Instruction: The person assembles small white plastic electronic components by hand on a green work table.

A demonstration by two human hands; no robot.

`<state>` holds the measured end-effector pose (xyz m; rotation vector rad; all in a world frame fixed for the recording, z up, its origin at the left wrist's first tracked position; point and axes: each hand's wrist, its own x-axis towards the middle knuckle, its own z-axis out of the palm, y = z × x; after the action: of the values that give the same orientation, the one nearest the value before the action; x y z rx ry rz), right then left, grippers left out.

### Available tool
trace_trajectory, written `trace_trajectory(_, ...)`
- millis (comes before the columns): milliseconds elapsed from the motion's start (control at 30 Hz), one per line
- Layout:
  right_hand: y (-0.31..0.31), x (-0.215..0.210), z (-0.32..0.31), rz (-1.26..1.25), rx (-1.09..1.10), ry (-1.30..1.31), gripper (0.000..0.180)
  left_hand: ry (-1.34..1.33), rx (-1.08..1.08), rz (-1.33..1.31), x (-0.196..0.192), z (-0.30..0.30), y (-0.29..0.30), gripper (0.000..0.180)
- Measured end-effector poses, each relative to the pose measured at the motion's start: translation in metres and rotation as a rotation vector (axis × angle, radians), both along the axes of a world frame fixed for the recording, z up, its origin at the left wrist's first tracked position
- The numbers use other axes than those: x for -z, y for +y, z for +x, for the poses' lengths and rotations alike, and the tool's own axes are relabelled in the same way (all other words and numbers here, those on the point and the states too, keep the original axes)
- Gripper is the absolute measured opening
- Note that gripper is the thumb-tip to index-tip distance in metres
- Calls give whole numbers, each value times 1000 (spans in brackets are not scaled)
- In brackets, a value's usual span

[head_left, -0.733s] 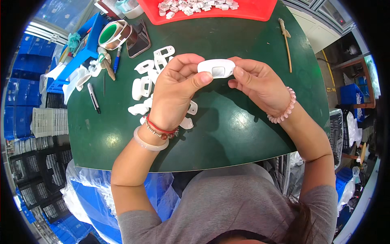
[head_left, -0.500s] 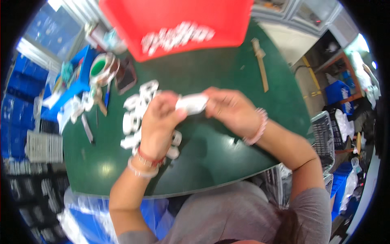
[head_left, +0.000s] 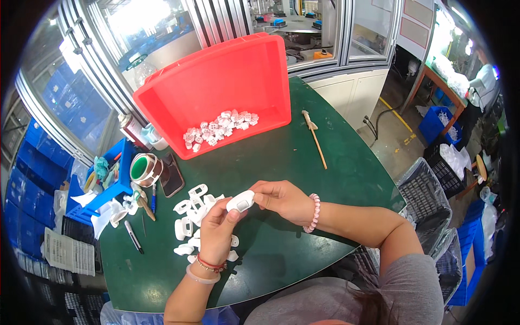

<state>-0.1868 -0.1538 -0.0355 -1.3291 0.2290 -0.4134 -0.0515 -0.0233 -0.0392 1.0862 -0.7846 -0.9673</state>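
Over the round green table point(head_left: 281, 162), both hands pinch one small white oval plastic housing point(head_left: 240, 201) — left hand point(head_left: 216, 230) grips its near end with thumb and fingers, right hand point(head_left: 281, 199) holds the far end. Just left of the left hand: loose pile of white plastic frame parts point(head_left: 189, 216) on the table. Far side of the table: red plastic bin point(head_left: 216, 92) with more white pieces inside. Thin wooden stick point(head_left: 315, 138) lies right of the bin.
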Motion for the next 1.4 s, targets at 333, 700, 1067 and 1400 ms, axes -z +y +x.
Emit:
trace_trajectory(333, 15, 8, 4, -132, 135, 38, 17, -265, -108, 168, 1, 5, 5, 16)
trace_trajectory(700, 7, -2, 7, 33, 89, 85, 23, -115, -141, -30, 6, 3, -2, 14)
trace_trajectory(1067, 8, 4, 4, -155, 99, -43, 20, -863, -218, -154, 5, -1, 1, 22)
trace_trajectory(1400, -2, -8, 6, 8, 135, 109, 24, -369, -136, -38, 2, 2, -4, 17)
